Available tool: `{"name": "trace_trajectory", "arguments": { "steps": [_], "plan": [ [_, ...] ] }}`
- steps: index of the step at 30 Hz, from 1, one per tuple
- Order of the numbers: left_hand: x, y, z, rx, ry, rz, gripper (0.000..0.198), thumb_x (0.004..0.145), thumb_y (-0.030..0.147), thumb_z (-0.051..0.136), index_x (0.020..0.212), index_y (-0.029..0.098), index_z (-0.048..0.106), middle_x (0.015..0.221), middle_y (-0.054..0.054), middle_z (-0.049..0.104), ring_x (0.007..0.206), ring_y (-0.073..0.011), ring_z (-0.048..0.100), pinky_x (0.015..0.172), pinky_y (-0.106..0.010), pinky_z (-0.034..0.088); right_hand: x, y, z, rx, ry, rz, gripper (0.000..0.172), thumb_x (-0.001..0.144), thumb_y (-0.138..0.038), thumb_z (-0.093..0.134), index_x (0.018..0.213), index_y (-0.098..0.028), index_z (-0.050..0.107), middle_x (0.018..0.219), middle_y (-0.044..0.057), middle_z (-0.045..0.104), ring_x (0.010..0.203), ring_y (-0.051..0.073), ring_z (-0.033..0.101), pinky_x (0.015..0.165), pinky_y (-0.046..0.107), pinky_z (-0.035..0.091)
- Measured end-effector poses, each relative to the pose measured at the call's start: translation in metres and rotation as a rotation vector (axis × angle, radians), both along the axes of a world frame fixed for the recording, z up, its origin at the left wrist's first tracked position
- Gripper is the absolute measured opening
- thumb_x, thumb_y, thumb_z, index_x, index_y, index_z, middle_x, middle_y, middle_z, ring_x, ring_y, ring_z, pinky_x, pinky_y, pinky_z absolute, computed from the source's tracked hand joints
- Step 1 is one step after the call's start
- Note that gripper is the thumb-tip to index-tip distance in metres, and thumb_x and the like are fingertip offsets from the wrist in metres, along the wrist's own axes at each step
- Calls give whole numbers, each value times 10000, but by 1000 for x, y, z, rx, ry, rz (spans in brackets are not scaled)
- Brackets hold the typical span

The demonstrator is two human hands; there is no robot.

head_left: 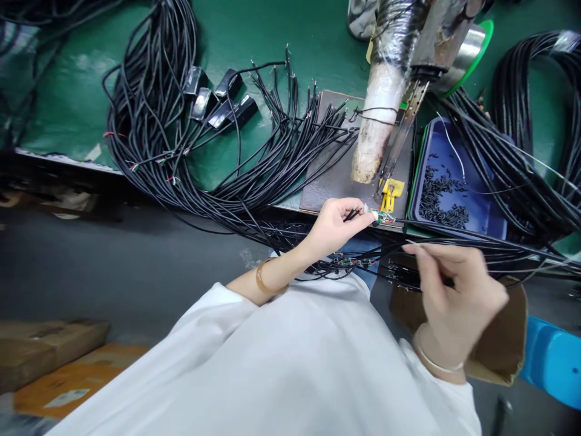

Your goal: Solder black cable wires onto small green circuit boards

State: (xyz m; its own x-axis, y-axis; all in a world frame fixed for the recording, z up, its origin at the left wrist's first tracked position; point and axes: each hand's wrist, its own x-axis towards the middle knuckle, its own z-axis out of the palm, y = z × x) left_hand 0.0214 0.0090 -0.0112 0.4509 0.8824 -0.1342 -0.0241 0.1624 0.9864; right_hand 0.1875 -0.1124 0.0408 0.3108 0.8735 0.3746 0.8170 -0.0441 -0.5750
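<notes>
My left hand (341, 225) is closed at the bench edge, pinching a small green circuit board (385, 217) with fine coloured wires on it. Black cable ends (352, 213) also stick out between its fingers. Just above the board, a soldering iron (411, 112) points tip down beside a yellow clip (390, 195). My right hand (454, 284) is closed to the right of the board and apart from it, slightly blurred. A thin pale wire (412, 243) shows at its fingertips. More wired green boards (347, 261) lie at my lap.
A film-wrapped tube (374, 130) hangs over the brown plate (313, 192). A blue tray (488, 225) holds small black sleeves. Black cable bundles (157, 91) cover the left of the green bench; another coil (512, 85) lies right. A cardboard box (503, 357) and blue stool (551, 363) stand below.
</notes>
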Motion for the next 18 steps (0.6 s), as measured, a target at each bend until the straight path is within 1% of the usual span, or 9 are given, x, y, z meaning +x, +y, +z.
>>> {"name": "trace_trajectory", "arguments": {
  "steps": [1,3,4,6,8,10,14,16,18],
  "plan": [
    [0,0,0,1,0,-1,360,827,381,687,619,159,495,619,33,420,627,-92,373,621,-262,292,-5,4,-8,34,-5,9,121,907,-313,708,980,-221,681,776,-22,653,583,96,563,578,253,475],
    [0,0,1,5,-2,0,357,833,377,687,624,159,496,627,32,419,632,-93,370,624,-263,297,-17,17,-23,162,13,16,56,895,-244,709,907,-228,657,683,-48,581,519,83,495,513,245,417],
    [0,0,2,7,-6,4,355,836,372,686,627,159,495,631,32,418,634,-93,368,625,-263,299,-23,25,-30,222,35,15,51,900,-220,694,900,-226,643,715,-37,593,568,93,535,525,240,436],
    [0,0,1,11,-15,17,353,839,363,687,628,159,490,635,33,409,631,-90,359,620,-261,300,-33,37,-41,298,41,27,57,910,-196,671,940,-223,632,905,19,681,803,139,665,624,247,529],
    [0,0,0,9,-23,28,357,833,359,700,628,158,488,632,37,402,626,-87,353,612,-257,301,-41,44,-49,299,-6,60,97,916,-185,666,996,-223,626,1119,60,714,1031,174,696,742,267,585],
    [0,0,-2,6,-49,34,361,822,363,721,632,157,493,630,40,409,625,-84,362,612,-248,315,-46,47,-54,283,-65,91,125,916,-169,671,1016,-227,623,1188,59,721,1076,169,703,782,260,591],
    [-1,0,-4,-43,-182,-10,223,822,307,715,774,144,570,729,17,549,694,-87,488,698,-228,406,-44,50,-55,331,-96,74,117,898,-159,695,976,-226,640,1108,45,752,1011,172,730,824,296,596],
    [-2,1,-3,-101,-249,-13,174,810,238,694,869,154,553,770,25,569,694,-71,511,701,-208,419,-36,52,-48,317,-14,17,74,891,-185,705,927,-219,649,1077,48,756,992,188,732,835,332,599],
    [-4,1,-2,-141,-287,24,188,795,196,680,867,174,508,744,53,532,634,-47,475,642,-182,395,-23,54,-39,282,154,-41,74,888,-223,712,880,-204,641,1061,61,751,964,198,734,788,338,600]
  ]
}}
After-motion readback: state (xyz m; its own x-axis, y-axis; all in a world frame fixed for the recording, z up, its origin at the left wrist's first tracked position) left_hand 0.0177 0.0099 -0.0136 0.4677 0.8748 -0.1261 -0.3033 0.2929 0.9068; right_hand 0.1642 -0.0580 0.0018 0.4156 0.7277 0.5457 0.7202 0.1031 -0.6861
